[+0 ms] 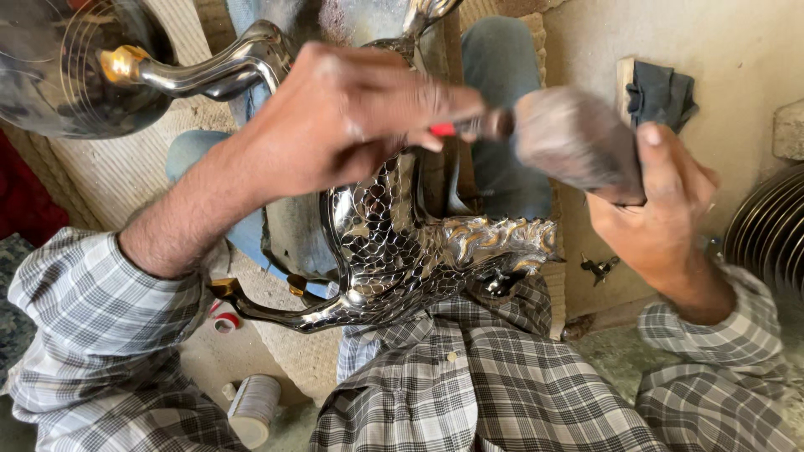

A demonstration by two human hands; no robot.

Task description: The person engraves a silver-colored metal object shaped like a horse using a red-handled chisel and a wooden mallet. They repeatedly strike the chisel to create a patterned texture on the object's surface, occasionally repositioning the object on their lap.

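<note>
Nearest the camera, the checked shirt fills the lower frame, and on the lap just above it lies a metal horse figure, on its side or tilted, its head toward the right. The work on it looks well along, in my judgement: the body is covered in a fine scale-like pattern that shines silver and dark, the mane and head carry gold-toned relief, and small gold tips show on the legs at the left; what is left seems to be finishing touches on the surface, though I cannot tell which patches are untreated. Above the figure, the left hand is closed in a pinch on a thin red-handled tool, whose tip meets the blurred grey head of a brush or mallet-like thing. The right hand is curled shut around the lower end of that grey thing, thumb up. Lower left on the floor stand a white spool and a small red-and-white roll. Farther off, a second polished leg with a gold hoof reaches to the upper left, beside a dark shiny bowl, a dark cloth sits upper right, and ribbed metal shows at the right edge.
</note>
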